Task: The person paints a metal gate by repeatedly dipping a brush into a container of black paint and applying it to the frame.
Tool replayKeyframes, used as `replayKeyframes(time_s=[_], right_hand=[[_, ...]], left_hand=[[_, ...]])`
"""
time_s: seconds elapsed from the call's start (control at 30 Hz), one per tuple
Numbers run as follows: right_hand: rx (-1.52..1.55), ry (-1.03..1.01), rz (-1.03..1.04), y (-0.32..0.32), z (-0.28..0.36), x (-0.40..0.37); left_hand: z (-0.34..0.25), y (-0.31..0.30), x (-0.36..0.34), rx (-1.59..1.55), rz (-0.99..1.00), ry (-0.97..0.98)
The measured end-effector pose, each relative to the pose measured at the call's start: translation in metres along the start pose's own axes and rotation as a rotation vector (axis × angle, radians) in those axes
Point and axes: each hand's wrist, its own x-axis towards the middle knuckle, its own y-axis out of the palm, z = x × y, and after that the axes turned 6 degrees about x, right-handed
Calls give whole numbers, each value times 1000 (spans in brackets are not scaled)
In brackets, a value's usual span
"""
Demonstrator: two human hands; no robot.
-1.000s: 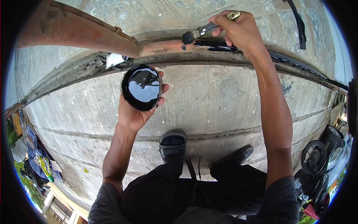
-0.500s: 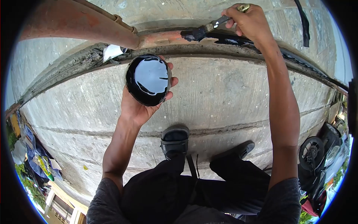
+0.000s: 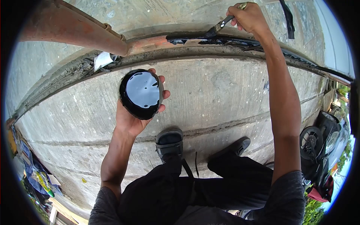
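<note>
Slanting down-left from closed right hand (image 3: 250, 17), brush (image 3: 219, 27); paint bowl (image 3: 141, 92) cupped in left hand (image 3: 131, 118).

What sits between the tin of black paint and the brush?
In the head view, only bare concrete and a rough grey ledge separate the tin from the brush.

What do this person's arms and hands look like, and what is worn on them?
The left hand and right hand are ungloved, and no watch or band shows on either wrist. Both forearms are bare; short dark grey sleeves cover the upper arms.
</note>
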Motion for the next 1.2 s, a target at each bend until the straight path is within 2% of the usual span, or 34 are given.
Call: replayKeyframes(time_s=[0.1, 0.13, 0.23, 0.37, 0.5, 0.67, 0.77, 0.87, 0.97, 1.0, 1.1, 1.2], right_hand=[[292, 40, -63, -34, -2, -32], [368, -110, -21, -42, -25, -40], [677, 48, -223, -55, -34, -111], [1013, 396, -557, -37, -91, -190], [1033, 461, -718, 3, -123, -210], [1099, 313, -893, 54, -110, -170], [964, 332, -778, 74, -94, -167], [1004, 423, -773, 67, -98, -180], [831, 454, -780, 66, -111, -180], [793, 439, -733, 69, -112, -177], [380, 160, -709, 98, -111, -168], [391, 229, -742, 91, -119, -184]], left_hand=[[6, -3, -2, 9, -9, -5], [7, -4, -2, 14, -26, -8], [9, -3, -1, 19, -37, -19], [15, -2, 3, 5, -32, -42], [24, 0, 9, 27, -53, -93], [34, 6, 10, 33, -34, -137], [37, 6, 9, 11, -13, -152], [37, 8, 9, -7, 2, -153], [37, 9, 5, 1, 15, -139], [36, 8, 4, 6, 12, -136], [34, 6, 2, -2, 20, -128], [31, 8, 1, 4, 32, -111]])
